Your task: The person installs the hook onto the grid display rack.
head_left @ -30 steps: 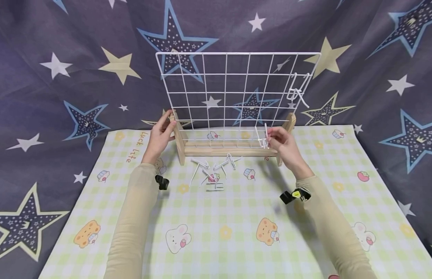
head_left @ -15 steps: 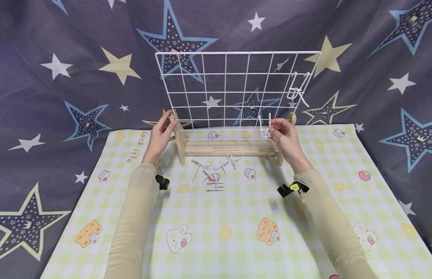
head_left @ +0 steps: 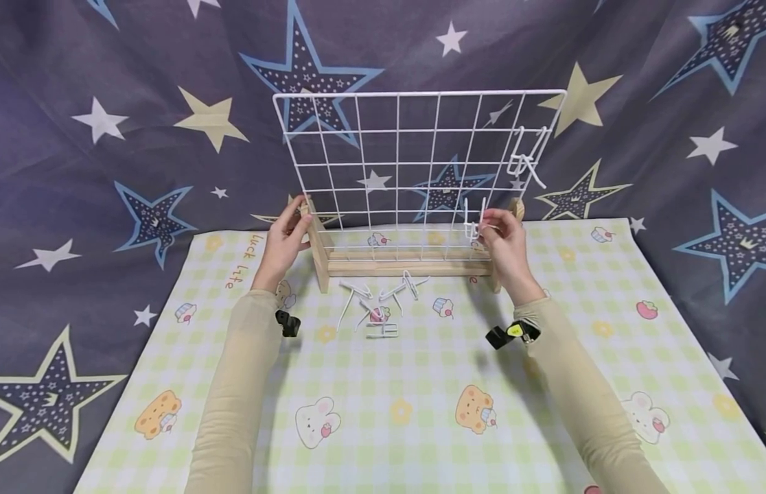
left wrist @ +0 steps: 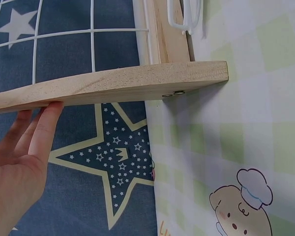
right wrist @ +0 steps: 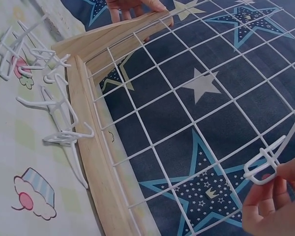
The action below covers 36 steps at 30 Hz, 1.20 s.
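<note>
My left hand (head_left: pixel 284 240) holds the upper end of the wooden stand's left side post (head_left: pixel 320 254), its fingers (left wrist: pixel 46 125) against the wood. A white wire grid panel (head_left: pixel 398 147) stands upright in that stand. With thumb and fingers, my right hand (head_left: pixel 509 243) pinches a white wire hook (head_left: pixel 471 231) at the lower right of the grid. In the right wrist view the hook (right wrist: pixel 249 174) overlaps the grid wires, its two prongs pointing up. Another white hook (head_left: pixel 521 161) hangs near the grid's upper right corner.
Several loose white wire hooks (head_left: pixel 383 332) lie on the checked tablecloth (head_left: pixel 383 384) before the stand's wooden crossbar (head_left: pixel 408 269). A dark cloth with stars (head_left: pixel 191 62) hangs behind the panel.
My right hand has lifted the hook a little up the grid and slightly right, then stayed near that height. The left hand keeps its place on the post.
</note>
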{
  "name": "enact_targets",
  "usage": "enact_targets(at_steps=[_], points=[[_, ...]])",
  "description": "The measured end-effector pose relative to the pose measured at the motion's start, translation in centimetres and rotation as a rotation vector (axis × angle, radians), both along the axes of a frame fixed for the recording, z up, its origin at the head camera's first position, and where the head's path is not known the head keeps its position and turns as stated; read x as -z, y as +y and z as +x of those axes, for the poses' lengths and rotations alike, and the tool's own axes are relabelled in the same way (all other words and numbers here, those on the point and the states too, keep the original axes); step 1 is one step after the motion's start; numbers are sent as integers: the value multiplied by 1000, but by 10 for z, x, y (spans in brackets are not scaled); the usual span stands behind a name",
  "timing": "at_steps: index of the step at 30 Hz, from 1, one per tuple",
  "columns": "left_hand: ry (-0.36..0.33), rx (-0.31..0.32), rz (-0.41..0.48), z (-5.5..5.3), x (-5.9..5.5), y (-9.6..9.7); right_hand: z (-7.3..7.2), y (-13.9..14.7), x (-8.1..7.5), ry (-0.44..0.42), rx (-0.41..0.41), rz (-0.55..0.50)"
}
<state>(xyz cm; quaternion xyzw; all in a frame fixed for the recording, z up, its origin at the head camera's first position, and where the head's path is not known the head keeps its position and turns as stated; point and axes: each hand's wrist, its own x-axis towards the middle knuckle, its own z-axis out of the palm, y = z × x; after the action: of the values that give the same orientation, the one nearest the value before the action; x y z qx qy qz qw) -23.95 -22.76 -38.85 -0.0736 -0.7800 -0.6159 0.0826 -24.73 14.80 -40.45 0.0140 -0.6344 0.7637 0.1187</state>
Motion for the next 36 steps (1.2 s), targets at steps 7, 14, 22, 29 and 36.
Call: enact_targets(at_steps=[7, 14, 22, 29, 36], points=[[-5, -6, -2, 1, 0, 0, 0, -1, 2, 11, 11, 7], [-7, -7, 7, 1, 1, -1, 1, -2, 12, -56, -40, -1], [2, 9, 22, 1, 0, -1, 4, -2, 18, -56, -65, 5], [-8, 7, 26, 1, -1, 0, 4, 1, 22, -54, -48, 8], [-14, 6, 25, 1, 0, -1, 11, 1, 32, -55, -46, 106]])
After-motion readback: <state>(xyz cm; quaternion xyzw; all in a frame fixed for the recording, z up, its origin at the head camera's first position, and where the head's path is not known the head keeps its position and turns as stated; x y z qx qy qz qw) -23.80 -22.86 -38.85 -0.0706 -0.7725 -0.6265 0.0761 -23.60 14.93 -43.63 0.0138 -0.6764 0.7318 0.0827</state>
